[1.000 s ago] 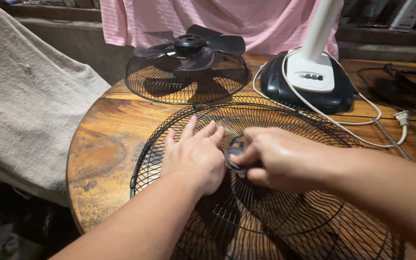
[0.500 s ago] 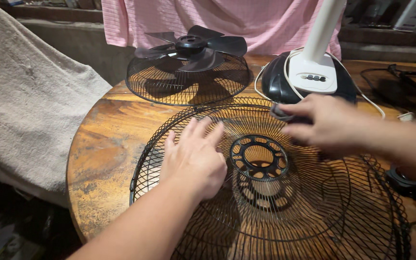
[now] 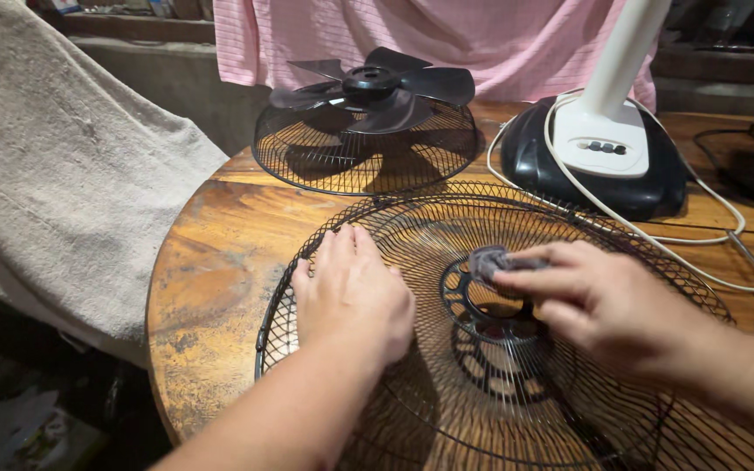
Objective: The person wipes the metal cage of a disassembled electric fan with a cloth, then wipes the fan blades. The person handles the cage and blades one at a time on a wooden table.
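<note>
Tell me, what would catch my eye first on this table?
Probably the big black wire fan guard lying on the round wooden table, the left hand flat on it, the right hand pinching a small grey cloth at its hub. Behind sit the fan blades on another guard.

A round wooden tabletop (image 3: 211, 288) carries a black wire fan guard (image 3: 412, 227) nearest me. Behind that guard lies a second guard (image 3: 307, 166) holding fan blades; right of it, the fan base (image 3: 647, 187) and white cord (image 3: 700, 240).

Two fan grilles (image 3: 482, 262) (image 3: 364, 157), one fan blade (image 3: 377, 83), one fan base (image 3: 599, 161), two hands (image 3: 351, 292) (image 3: 599, 296).
</note>
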